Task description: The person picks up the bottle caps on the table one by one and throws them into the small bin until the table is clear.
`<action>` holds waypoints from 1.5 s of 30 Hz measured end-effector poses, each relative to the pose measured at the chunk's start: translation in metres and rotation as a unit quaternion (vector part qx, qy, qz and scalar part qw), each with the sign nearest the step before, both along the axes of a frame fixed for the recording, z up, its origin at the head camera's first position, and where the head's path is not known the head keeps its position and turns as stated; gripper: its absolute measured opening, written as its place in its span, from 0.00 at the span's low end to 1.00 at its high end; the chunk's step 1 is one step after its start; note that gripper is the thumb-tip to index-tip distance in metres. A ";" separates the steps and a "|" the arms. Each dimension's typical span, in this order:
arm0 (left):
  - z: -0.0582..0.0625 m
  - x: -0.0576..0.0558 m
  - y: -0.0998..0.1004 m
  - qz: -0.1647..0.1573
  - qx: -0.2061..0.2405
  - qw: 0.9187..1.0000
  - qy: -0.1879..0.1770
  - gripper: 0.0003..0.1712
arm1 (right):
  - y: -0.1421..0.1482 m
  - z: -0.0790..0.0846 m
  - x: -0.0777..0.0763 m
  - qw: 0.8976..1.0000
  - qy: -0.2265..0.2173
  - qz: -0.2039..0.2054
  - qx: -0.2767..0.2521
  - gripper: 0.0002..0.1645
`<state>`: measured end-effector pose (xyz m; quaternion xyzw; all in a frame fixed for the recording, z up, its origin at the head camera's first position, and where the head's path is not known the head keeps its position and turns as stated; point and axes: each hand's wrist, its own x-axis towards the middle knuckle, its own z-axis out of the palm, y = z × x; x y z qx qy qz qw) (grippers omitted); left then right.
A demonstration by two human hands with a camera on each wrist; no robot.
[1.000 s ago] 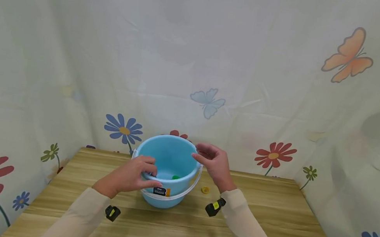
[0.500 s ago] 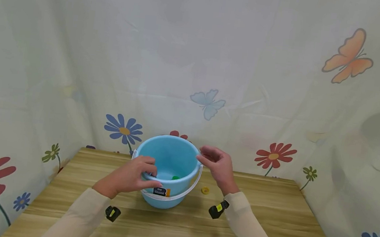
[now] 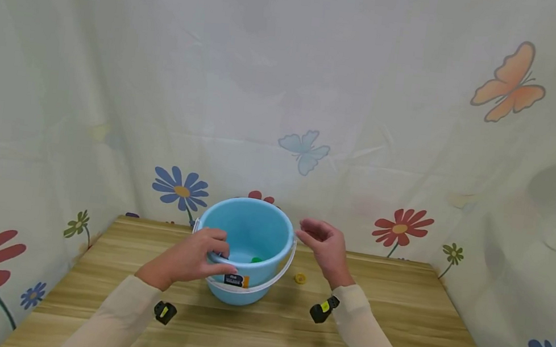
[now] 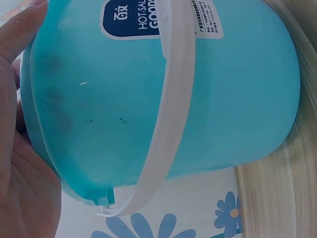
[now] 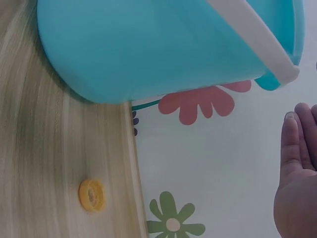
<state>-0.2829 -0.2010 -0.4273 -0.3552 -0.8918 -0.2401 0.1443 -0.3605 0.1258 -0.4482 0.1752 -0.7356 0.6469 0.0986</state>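
Note:
A light blue plastic bucket (image 3: 252, 222) stands on the wooden table, with its white handle (image 3: 265, 282) hanging down across the front. My left hand (image 3: 196, 258) grips the front left of the rim, thumb outside and fingers curled over into the bucket. In the left wrist view the fingers show faintly through the bucket wall (image 4: 119, 124). A small green thing (image 3: 256, 260) lies inside the bucket, mostly hidden by the near wall. Just right of the rim, my right hand (image 3: 326, 248) is held in the air with relaxed fingers and nothing in it.
A small yellow ring-shaped piece (image 3: 300, 278) lies on the table (image 3: 394, 324) to the right of the bucket, below my right hand. Behind the table hangs a pale curtain (image 3: 366, 120) printed with flowers and butterflies.
My right hand has moved from over the bucket's right rim outward to the right and slightly down. The left hand and bucket have stayed in place.

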 end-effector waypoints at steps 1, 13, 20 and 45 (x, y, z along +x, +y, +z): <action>0.000 0.000 0.000 0.000 0.001 1.000 0.000 0.14 | 0.001 -0.001 0.000 1.000 0.001 0.000 -0.001 0.25; -0.001 0.000 -0.001 -0.002 -0.004 1.000 0.004 0.15 | 0.010 -0.022 -0.008 1.000 -0.016 -0.021 0.006 0.24; -0.002 0.001 -0.001 -0.002 -0.001 1.000 0.010 0.15 | 0.013 -0.033 -0.009 0.999 -0.032 -0.024 0.016 0.28; 0.000 0.002 -0.001 -0.005 0.000 1.000 -0.001 0.16 | 0.024 -0.081 -0.018 0.991 -0.061 -0.068 0.099 0.21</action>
